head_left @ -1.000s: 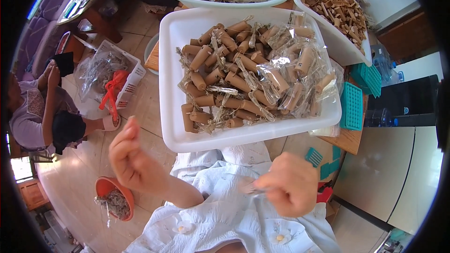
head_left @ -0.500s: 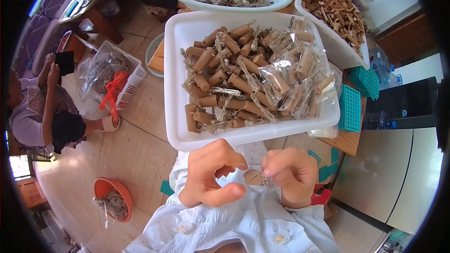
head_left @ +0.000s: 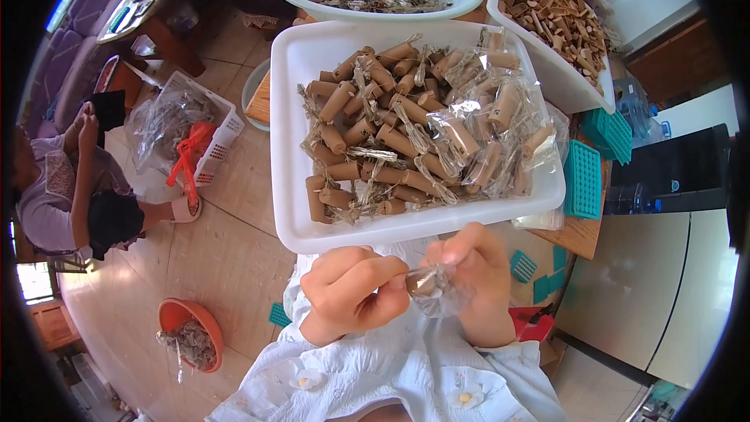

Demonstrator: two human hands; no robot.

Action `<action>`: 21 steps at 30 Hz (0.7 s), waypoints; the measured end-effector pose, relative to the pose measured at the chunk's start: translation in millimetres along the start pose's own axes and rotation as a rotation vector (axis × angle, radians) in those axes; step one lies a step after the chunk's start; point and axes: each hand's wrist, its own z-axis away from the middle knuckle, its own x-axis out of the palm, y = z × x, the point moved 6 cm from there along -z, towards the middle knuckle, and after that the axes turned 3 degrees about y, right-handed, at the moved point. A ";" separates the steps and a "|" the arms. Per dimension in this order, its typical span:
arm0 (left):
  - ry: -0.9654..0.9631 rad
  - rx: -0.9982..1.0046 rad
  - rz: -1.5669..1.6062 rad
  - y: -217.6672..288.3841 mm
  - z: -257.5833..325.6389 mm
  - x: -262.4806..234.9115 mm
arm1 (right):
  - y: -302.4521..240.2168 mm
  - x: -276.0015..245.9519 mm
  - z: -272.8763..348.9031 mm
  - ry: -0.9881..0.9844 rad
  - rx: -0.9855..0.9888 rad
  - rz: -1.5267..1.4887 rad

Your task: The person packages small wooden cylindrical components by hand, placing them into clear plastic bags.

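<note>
While my left hand (head_left: 355, 291) pinches the left end of a small brown cylinder (head_left: 423, 284), my right hand (head_left: 475, 277) has its fingers closed on the clear film (head_left: 437, 302) at the other end; all of this sits just below the centre of the frame, over my white garment (head_left: 367, 359). The film flares loosely under my right fingers, and I cannot tell whether it is one layer or several. To handle it well, I judge my left grip should be firm without crushing, so the piece cannot spin or slip out, with my right fingers close to its end. A hard tug could tear anything so thin. The near rim of the white plastic tray (head_left: 291, 148), mid-frame, lies just above my knuckles, so small movements seem safest; more brown cylinders with crinkled film are heaped inside.
</note>
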 end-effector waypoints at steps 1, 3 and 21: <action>0.035 0.021 -0.034 0.3 0.8 -0.9 | 7.1 0.8 -3.7 -0.016 0.059 -0.154; 0.033 0.033 -0.040 -1.0 -0.1 -0.4 | 16.7 -3.0 -6.4 -0.033 0.117 -0.309; 0.113 0.040 0.197 1.6 1.2 -2.3 | -29.8 -11.5 -6.3 -0.162 -0.264 -0.060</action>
